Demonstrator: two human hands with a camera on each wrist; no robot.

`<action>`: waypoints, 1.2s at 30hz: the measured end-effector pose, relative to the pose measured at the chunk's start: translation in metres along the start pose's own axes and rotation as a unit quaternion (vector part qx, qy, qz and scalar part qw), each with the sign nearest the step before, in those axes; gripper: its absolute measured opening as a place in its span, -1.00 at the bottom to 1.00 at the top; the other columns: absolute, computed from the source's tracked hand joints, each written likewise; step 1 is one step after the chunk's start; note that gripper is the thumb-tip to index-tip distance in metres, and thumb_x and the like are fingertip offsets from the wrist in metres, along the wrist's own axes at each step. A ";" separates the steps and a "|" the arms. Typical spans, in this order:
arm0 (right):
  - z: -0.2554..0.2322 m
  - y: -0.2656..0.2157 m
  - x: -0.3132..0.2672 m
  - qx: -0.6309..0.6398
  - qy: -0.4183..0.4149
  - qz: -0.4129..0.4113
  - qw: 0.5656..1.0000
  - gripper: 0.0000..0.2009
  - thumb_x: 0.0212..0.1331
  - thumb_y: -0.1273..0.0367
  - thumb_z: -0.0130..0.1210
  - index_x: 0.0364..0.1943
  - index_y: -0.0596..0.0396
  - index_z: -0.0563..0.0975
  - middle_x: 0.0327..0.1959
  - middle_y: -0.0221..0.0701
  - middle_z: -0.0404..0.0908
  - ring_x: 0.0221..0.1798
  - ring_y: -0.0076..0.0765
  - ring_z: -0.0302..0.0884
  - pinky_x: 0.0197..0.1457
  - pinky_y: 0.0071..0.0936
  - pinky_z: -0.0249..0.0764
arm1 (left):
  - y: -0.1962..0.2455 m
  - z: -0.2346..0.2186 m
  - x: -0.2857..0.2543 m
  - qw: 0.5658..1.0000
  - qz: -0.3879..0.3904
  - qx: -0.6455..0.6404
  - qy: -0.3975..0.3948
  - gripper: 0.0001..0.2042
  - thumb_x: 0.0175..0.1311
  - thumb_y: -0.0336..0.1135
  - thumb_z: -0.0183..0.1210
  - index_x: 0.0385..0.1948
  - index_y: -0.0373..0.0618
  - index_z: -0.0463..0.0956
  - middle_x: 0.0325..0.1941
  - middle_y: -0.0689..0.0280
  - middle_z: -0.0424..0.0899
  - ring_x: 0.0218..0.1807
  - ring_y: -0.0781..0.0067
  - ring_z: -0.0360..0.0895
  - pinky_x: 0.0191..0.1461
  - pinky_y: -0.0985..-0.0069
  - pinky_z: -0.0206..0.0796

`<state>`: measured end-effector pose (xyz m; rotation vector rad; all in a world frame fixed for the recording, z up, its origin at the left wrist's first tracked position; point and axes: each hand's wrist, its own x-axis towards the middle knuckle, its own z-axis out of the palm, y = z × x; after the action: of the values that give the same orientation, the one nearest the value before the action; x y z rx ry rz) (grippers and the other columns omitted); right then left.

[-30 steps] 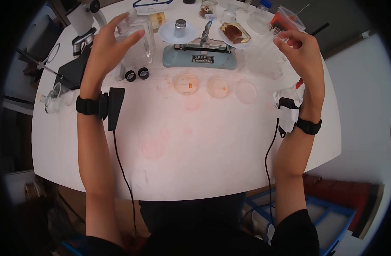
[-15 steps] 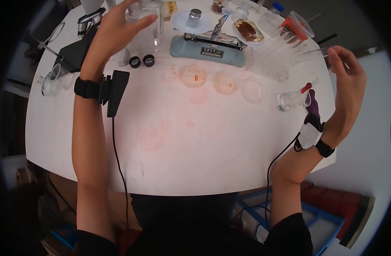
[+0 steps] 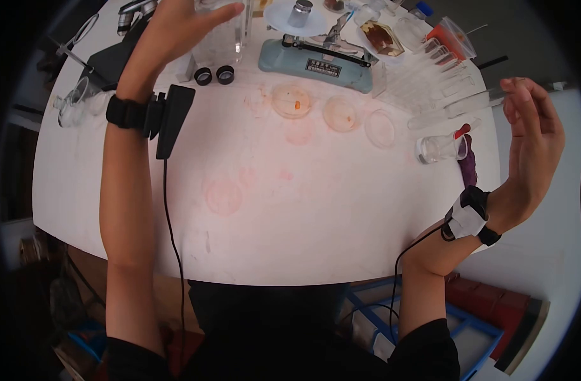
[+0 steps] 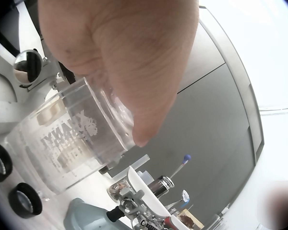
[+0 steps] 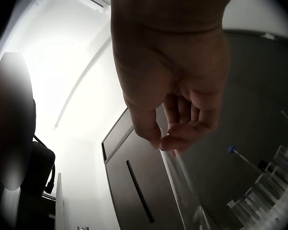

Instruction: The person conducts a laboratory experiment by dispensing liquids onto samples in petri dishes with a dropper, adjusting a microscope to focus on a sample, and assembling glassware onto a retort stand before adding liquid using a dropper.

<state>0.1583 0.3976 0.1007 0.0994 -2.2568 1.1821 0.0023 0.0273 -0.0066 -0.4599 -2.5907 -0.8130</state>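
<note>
My right hand (image 3: 534, 127) pinches the end of a clear glass test tube (image 3: 458, 108) between thumb and fingertips, at the table's right side. In the right wrist view the test tube (image 5: 185, 191) slants down from the fingertips. A rack of several upright test tubes (image 3: 439, 66) stands just left of it. My left hand (image 3: 170, 32) is raised at the upper left, thumb stretched out, over a clear box (image 3: 224, 47) with printed lettering. In the left wrist view a clear rounded piece (image 4: 117, 108) shows under the palm at the box (image 4: 67, 143); the other fingers are hidden.
A blue-green balance (image 3: 316, 63) carries a metal weight (image 3: 300, 14). Before it lie petri dishes (image 3: 291, 101), two with orange bits. A glass flask (image 3: 436, 151) with a red-bulbed dropper (image 3: 463, 130) and a purple object (image 3: 468, 166) sit at right. Two black eyepieces (image 3: 225, 75) lie near the box.
My right hand has moved right and nearer from above the rack, bringing the pinched test tube out to the side. My left hand stays by the box. The head view has shifted.
</note>
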 end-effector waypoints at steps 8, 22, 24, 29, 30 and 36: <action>0.001 0.000 0.000 0.021 -0.008 -0.021 1.000 -0.76 0.24 0.41 0.24 -0.17 0.40 0.58 -0.26 -0.18 0.68 -0.38 -0.58 0.37 -0.17 -0.64 0.35 | 0.001 -0.001 0.001 1.000 -0.003 -0.009 -0.005 -0.36 0.18 -0.11 0.30 0.19 -0.44 0.41 0.25 -0.18 0.49 0.32 -0.03 0.43 0.41 0.30 0.21; 0.003 -0.002 0.000 0.010 0.001 -0.033 0.999 -0.74 0.24 0.41 0.24 -0.15 0.41 0.57 -0.26 -0.17 0.68 -0.35 -0.57 0.35 -0.09 -0.61 0.39 | 0.009 -0.004 -0.001 1.000 -0.002 -0.005 -0.010 -0.37 0.19 -0.13 0.30 0.20 -0.45 0.40 0.25 -0.19 0.48 0.32 -0.04 0.42 0.41 0.30 0.22; 0.004 0.001 0.001 0.032 0.006 -0.022 0.999 -0.74 0.24 0.41 0.23 -0.15 0.41 0.58 -0.25 -0.18 0.68 -0.36 -0.57 0.35 -0.09 -0.61 0.40 | 0.021 -0.009 -0.009 1.000 0.012 -0.007 -0.001 -0.36 0.19 -0.13 0.30 0.20 -0.45 0.39 0.26 -0.19 0.48 0.33 -0.04 0.42 0.42 0.30 0.22; 0.006 0.001 0.001 0.012 0.012 -0.026 1.000 -0.75 0.24 0.42 0.23 -0.15 0.40 0.58 -0.27 -0.21 0.69 -0.37 -0.58 0.36 -0.16 -0.63 0.36 | 0.001 -0.001 0.002 1.000 -0.005 -0.014 -0.011 -0.37 0.20 -0.13 0.29 0.20 -0.44 0.40 0.26 -0.18 0.48 0.33 -0.04 0.42 0.42 0.30 0.22; 0.008 0.000 0.000 -0.006 0.017 -0.027 0.999 -0.75 0.24 0.42 0.24 -0.15 0.40 0.59 -0.28 -0.22 0.69 -0.38 -0.58 0.36 -0.18 -0.64 0.34 | 0.003 -0.002 0.001 1.000 -0.010 -0.015 -0.010 -0.37 0.20 -0.13 0.29 0.20 -0.44 0.40 0.25 -0.18 0.49 0.33 -0.04 0.42 0.42 0.30 0.22; 0.011 -0.010 -0.010 0.003 -0.031 0.008 0.999 -0.78 0.22 0.42 0.25 -0.20 0.36 0.60 -0.33 -0.28 0.67 -0.40 -0.62 0.35 -0.26 -0.68 0.27 | 0.008 -0.002 -0.003 1.000 -0.018 0.011 0.006 -0.38 0.18 -0.13 0.31 0.19 -0.41 0.42 0.23 -0.17 0.51 0.30 -0.05 0.45 0.39 0.30 0.25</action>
<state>0.1651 0.3815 0.0977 0.1235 -2.3119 1.2102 0.0088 0.0317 -0.0028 -0.4015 -2.6021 -0.7974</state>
